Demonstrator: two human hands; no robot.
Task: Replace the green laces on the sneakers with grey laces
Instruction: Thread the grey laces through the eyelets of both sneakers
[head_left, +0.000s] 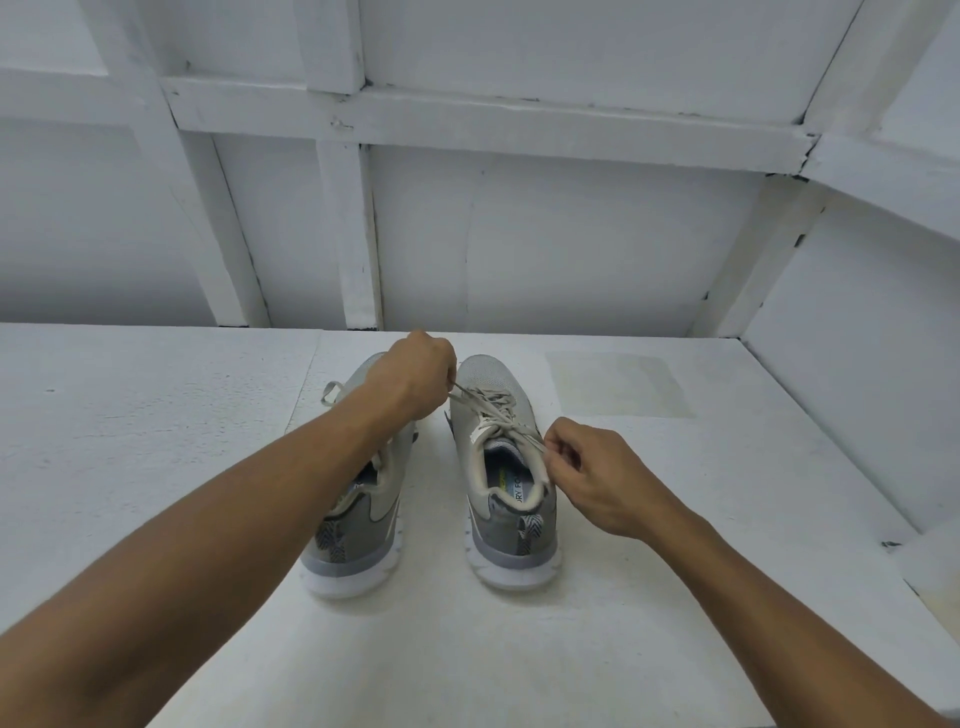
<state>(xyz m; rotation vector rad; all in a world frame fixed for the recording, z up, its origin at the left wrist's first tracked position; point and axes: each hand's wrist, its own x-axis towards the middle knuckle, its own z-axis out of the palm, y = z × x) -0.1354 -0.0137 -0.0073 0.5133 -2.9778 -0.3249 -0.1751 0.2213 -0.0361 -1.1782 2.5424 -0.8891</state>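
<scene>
Two grey sneakers stand side by side on the white table (156, 441), heels toward me. The right sneaker (506, 499) carries a pale grey lace (493, 405) threaded across its top. My left hand (415, 374) hovers over the gap between the toes and pinches one end of that lace. My right hand (597, 473) sits at the right sneaker's collar and pinches the other end, which runs taut toward the eyelets. My left forearm crosses over the left sneaker (358, 525) and hides most of its top; a grey lace loop (330, 392) pokes out beside it.
A white panelled wall (545, 234) rises behind the table, and another white wall (857, 389) closes the right side. A faint square stain (618, 384) marks the tabletop right of the shoes.
</scene>
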